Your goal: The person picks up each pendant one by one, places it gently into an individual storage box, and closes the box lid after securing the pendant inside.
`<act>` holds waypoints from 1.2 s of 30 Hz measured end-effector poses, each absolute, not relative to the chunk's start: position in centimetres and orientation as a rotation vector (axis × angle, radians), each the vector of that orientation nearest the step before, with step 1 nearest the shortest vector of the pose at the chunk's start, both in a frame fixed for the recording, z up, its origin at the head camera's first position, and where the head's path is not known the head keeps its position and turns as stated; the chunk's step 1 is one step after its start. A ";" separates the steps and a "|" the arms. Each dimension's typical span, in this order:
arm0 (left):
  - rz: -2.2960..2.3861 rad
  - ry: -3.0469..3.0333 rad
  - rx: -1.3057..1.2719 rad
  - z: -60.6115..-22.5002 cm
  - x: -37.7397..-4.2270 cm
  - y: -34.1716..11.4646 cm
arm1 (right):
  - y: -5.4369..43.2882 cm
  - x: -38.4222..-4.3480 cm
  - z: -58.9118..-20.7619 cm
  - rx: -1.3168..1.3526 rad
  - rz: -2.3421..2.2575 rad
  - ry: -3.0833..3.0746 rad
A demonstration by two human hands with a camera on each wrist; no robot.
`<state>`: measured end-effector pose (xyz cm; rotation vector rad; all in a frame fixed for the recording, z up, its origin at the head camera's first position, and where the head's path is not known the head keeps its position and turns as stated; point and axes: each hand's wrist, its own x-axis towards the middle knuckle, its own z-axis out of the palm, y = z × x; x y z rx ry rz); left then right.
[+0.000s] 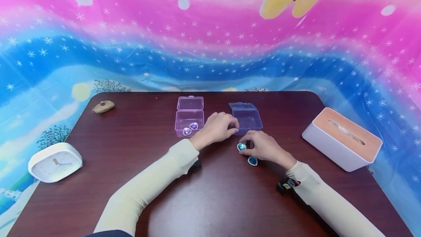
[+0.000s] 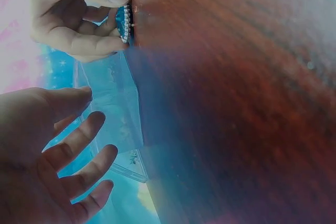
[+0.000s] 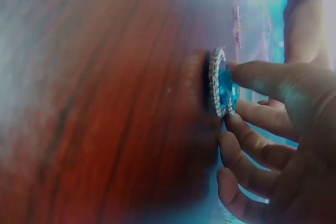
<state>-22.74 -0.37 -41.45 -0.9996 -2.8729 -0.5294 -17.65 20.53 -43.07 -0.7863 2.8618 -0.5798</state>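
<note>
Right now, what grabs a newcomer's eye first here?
The right hand pinches a blue gem on the dark table, in front of the open blue box. The left hand rests between that and the pink box, which holds two purple gems.

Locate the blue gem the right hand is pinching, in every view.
Head: blue gem centre, at the right hand fingertips, just in front of the blue box.
Left wrist: top left, on edge against the table.
Right wrist: centre right, on edge.
Shared landmark: the blue box.
</note>
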 end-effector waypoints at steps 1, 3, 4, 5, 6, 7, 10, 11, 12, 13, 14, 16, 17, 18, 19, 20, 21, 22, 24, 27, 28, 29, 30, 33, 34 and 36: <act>-0.530 -2.874 -1.001 -41.5 -22.7 -0.4 | 20.6 -17.7 -43.1 -0.780 -0.560 2.871; -0.528 -2.878 -1.000 -41.5 -22.8 -0.4 | 20.7 -17.6 -43.0 -0.774 -0.525 2.886; -0.528 -2.879 -1.000 -41.5 -22.8 -0.4 | 20.7 -17.6 -42.9 -0.774 -0.516 2.893; -0.528 -2.880 -0.999 -41.5 -22.8 -0.3 | 20.8 -17.6 -42.7 -0.779 -0.510 2.901; -0.532 -2.880 -0.996 -41.6 -22.8 -0.3 | 20.9 -17.6 -42.5 -0.795 -0.509 2.907; -0.537 -2.878 -0.993 -41.6 -22.8 -0.3 | 21.0 -17.6 -42.3 -0.814 -0.521 2.908; -0.553 -2.874 -0.984 -41.6 -22.8 -0.3 | 21.6 -17.8 -41.5 -0.871 -0.588 2.891; -0.559 -2.875 -0.982 -41.6 -22.7 -0.3 | 21.8 -17.9 -41.2 -0.889 -0.619 2.879; -0.562 -2.876 -0.979 -41.6 -22.7 -0.3 | 22.1 -18.0 -40.9 -0.904 -0.650 2.865; -0.568 -2.877 -0.976 -41.6 -22.7 -0.3 | 22.3 -18.1 -40.6 -0.911 -0.687 2.850; -0.571 -2.879 -0.974 -41.6 -22.7 -0.3 | 22.6 -18.2 -40.3 -0.919 -0.719 2.839; -0.574 -2.879 -0.978 -41.6 -22.6 -0.3 | 23.0 -18.4 -39.8 -0.926 -0.776 2.825; -0.572 -2.878 -0.980 -41.6 -22.6 -0.3 | 23.3 -18.6 -39.6 -0.927 -0.799 2.827; -0.571 -2.877 -0.982 -41.5 -22.5 -0.3 | 23.4 -18.8 -39.4 -0.922 -0.815 2.826; -0.569 -2.877 -0.985 -41.5 -22.5 -0.3 | 23.6 -18.9 -39.3 -0.917 -0.831 2.826; -0.565 -2.878 -0.990 -41.5 -22.5 -0.3 | 23.8 -19.2 -39.2 -0.909 -0.840 2.829; -0.564 -2.879 -0.994 -41.4 -22.4 -0.3 | 23.9 -19.4 -39.1 -0.898 -0.850 2.835; -0.562 -2.883 -0.996 -41.4 -22.4 -0.3 | 24.0 -19.7 -39.1 -0.889 -0.863 2.841; -0.563 -2.886 -1.000 -41.4 -22.3 -0.4 | 24.2 -20.4 -39.1 -0.874 -0.885 2.854; -0.568 -2.879 -1.008 -41.5 -22.4 -0.4 | 24.3 -21.2 -39.0 -0.855 -0.909 2.881; -0.572 -2.874 -1.010 -41.5 -22.4 -0.4 | 24.3 -21.4 -39.0 -0.853 -0.909 2.887; -0.576 -2.867 -1.012 -41.6 -22.4 -0.4 | 24.4 -21.6 -38.9 -0.849 -0.904 2.895; -0.580 -2.862 -1.013 -41.6 -22.4 -0.4 | 24.4 -21.8 -38.9 -0.842 -0.897 2.901; -0.599 -2.858 -1.013 -41.7 -22.4 -0.5 | 24.4 -22.3 -38.9 -0.818 -0.883 2.913; -0.603 -2.858 -1.014 -41.7 -22.4 -0.5 | 24.4 -22.5 -38.9 -0.810 -0.879 2.914; -0.607 -2.865 -1.013 -41.6 -22.4 -0.5 | 24.4 -22.7 -39.0 -0.794 -0.875 2.912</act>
